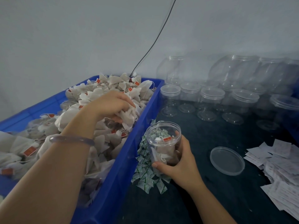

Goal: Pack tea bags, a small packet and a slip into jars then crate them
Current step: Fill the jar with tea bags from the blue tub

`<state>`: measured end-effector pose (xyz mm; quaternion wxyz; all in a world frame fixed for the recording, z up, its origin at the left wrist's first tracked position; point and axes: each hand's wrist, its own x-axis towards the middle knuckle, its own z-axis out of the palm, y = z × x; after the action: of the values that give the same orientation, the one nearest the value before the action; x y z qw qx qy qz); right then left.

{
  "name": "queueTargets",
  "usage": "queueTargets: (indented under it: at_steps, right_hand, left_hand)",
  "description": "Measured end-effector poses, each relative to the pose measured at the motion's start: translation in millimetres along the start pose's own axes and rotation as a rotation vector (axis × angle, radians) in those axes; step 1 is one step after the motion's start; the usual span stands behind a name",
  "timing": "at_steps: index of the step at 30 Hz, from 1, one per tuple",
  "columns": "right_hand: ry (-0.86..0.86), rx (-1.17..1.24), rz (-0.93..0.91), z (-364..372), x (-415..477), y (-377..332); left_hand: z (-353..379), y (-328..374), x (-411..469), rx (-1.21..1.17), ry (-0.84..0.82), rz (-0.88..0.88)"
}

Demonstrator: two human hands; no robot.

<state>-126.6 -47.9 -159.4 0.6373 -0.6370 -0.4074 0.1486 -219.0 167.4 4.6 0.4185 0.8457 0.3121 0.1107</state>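
- While the left hand (111, 105) digs into the heap of tea bags (103, 136) in the blue bin (129, 152), its fingers are curled round a bunch of them; bunch not yet lifted clear of the heap.
- Right hand (179, 164) grips the jar (163, 143), fingers & thumb wrapped round its lower wall; jar has no lid on, leans a bit toward the bin, sits just beside the bin wall, over or on the pile of small packets (145, 175); can't tell which.
- Jar already has a few tea bags in the bottom; no packet or slip made out inside, though hard to judge thru the plastic.
- Step in hand, I'd say: filling w/ tea bags; early days for this jar.
- Next move prob. calls for carrying the bunch over the bin wall to the jar mouth w/o snagging strings or dropping bags; mouth looks tight for a full fist, so feed in, don't stuff.
- After that: one packet from the pile; one of the slips (281, 168) at right on the desk (153, 210); then the lid (227, 160), lying flat near the jar.
- Empty jars (212, 101) wait at the back by the wall.
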Motion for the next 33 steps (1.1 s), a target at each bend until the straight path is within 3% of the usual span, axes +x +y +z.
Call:
queueTargets:
  at_steps: [6,11,13,16,18,22,24,27,33]
  right_hand:
    - [0.009,0.005,0.004,1,0,-2]
    - [0.007,0.02,-0.003,1,1,-1]
    - [0.005,0.019,-0.008,2,1,0]
    - [0.002,0.015,-0.01,2,1,0]
    - [0.006,0.02,-0.011,2,1,0]
    - [0.012,0.034,-0.002,1,0,-2]
    - [0.011,0.027,-0.008,1,-1,-3]
    - [0.018,0.013,-0.016,1,-1,-5]
    - [0.021,-0.012,-0.024,0,-1,-5]
  left_hand:
    - [11,21,-10,-0.54,0.005,0.163]
    - [36,36,-16,-0.633,-0.137,0.222]
    - [46,37,-17,-0.524,-0.179,0.206]
    - [55,32,-19,-0.114,-0.295,0.224]
    - [55,31,-17,0.017,-0.304,0.285]
    - [33,26,-6,0.14,0.107,0.396]
    - [22,15,-3,0.363,0.04,0.195]
    - [22,-2,-2,0.689,-0.285,-0.161]
    - [20,-6,2,0.946,-0.327,-0.307]
